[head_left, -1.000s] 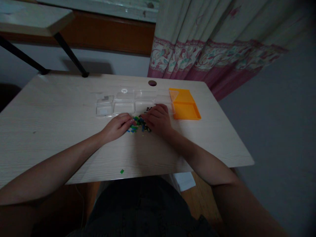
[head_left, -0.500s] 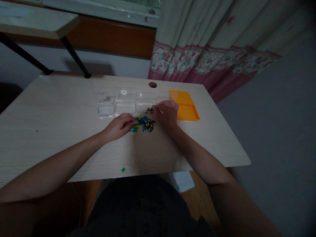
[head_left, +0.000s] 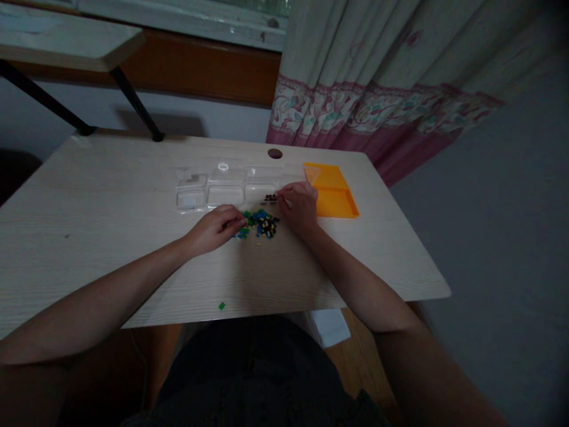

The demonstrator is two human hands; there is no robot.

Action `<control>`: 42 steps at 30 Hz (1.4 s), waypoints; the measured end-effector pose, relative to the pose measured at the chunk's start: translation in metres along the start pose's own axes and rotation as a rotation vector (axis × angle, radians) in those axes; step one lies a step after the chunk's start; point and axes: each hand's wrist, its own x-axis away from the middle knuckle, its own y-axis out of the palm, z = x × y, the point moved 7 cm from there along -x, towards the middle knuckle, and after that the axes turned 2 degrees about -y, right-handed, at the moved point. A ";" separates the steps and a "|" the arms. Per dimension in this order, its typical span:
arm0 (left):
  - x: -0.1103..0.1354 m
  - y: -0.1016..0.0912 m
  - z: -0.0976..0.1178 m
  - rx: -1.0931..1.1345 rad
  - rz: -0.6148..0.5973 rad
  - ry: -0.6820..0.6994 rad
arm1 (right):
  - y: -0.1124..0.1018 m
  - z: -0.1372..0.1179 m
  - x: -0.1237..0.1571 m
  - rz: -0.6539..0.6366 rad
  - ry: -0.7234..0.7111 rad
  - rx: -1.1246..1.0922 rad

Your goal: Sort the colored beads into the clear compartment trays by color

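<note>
A pile of small building bricks (head_left: 262, 224) in green, blue, black and pale yellow lies on the table. At its left edge rests my left hand (head_left: 217, 226), thumb and fingers pressed together; what they pinch is too small to make out. Behind the pile lies a clear plastic compartment tray (head_left: 226, 194). Several dark brown bricks (head_left: 270, 198) sit in one of its front compartments. My right hand (head_left: 299, 204) is closed at the right side of these brown bricks, its fingertips together. Whether a brick is between them cannot be seen.
An orange two-part tray (head_left: 340, 203) lies right of my right hand. One green brick (head_left: 221, 306) is near the table's front edge. At the back are a round cable hole (head_left: 275, 153) and a raised shelf (head_left: 71, 44) on black legs. A curtain (head_left: 351, 101) hangs behind.
My right hand has shifted very slightly left and down beside the brown bricks, where more of them show now. The left hand stays in place at the pile.
</note>
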 end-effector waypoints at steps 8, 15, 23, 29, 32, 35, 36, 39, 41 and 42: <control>0.002 0.000 0.001 -0.040 0.001 0.023 | -0.001 -0.003 0.001 0.025 -0.033 0.004; 0.001 -0.001 0.005 -0.137 0.014 0.029 | 0.001 -0.003 0.001 0.018 -0.043 0.005; 0.001 0.001 -0.002 -0.143 0.010 -0.020 | -0.001 -0.007 0.001 -0.005 -0.051 -0.009; 0.000 0.000 -0.002 -0.131 0.010 -0.039 | 0.000 -0.010 0.000 -0.043 -0.059 0.009; 0.001 0.000 -0.002 -0.130 0.009 -0.042 | 0.000 -0.010 0.000 -0.043 -0.056 0.007; 0.001 0.000 -0.001 -0.135 0.010 -0.034 | 0.001 -0.009 0.001 -0.029 -0.065 0.007; 0.001 0.000 0.000 -0.137 0.009 -0.030 | 0.002 -0.008 0.001 -0.025 -0.070 0.009; 0.002 0.000 0.001 -0.143 0.001 -0.018 | 0.004 -0.007 0.002 -0.017 -0.085 0.013; 0.002 0.001 0.001 -0.149 -0.007 -0.016 | 0.005 -0.007 0.002 -0.008 -0.089 0.015; 0.002 0.001 0.001 -0.151 -0.008 -0.015 | 0.005 -0.007 0.002 -0.001 -0.091 0.017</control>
